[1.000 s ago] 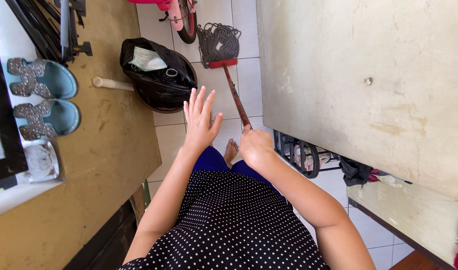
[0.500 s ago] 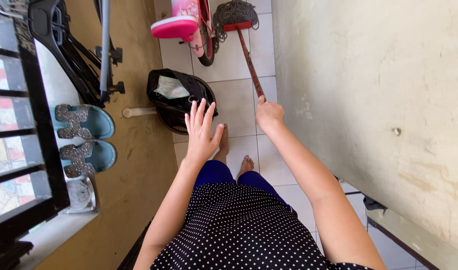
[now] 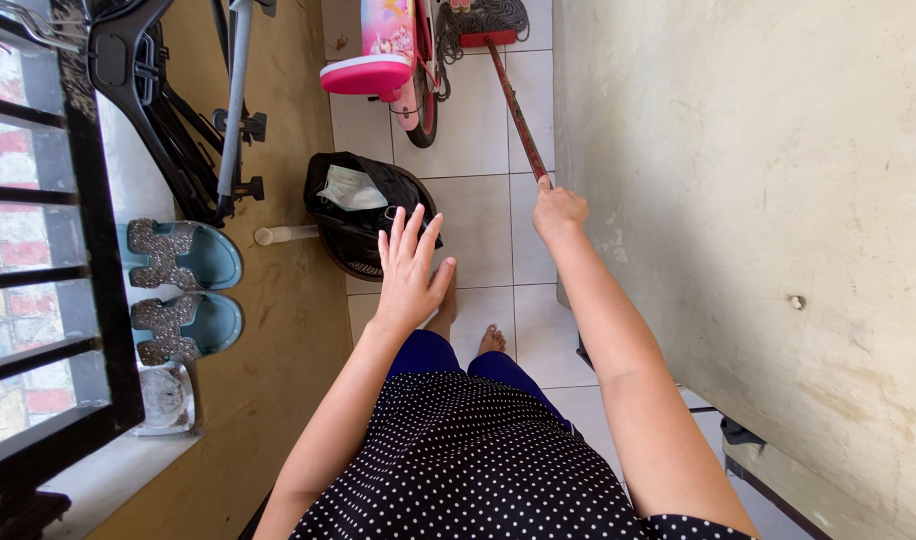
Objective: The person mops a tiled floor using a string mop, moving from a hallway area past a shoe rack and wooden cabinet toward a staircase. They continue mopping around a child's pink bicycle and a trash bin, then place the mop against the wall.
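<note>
A narrow white-tiled floor (image 3: 478, 215) is seen between a tan wall and a cream wall. A long red-handled mop with a grey string head (image 3: 513, 100) is gripped at its near end by the right hand (image 3: 558, 212), its head resting far ahead beside a pink child's bicycle (image 3: 398, 70). The left hand (image 3: 410, 270) is held free with fingers spread above a black bin-bagged basket (image 3: 363, 215). Mopping appears underway; a pull back along the tiles seems called for.

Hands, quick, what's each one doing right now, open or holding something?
Left hand: open, fingers spread, holding nothing.
Right hand: closed around the mop handle.
</note>
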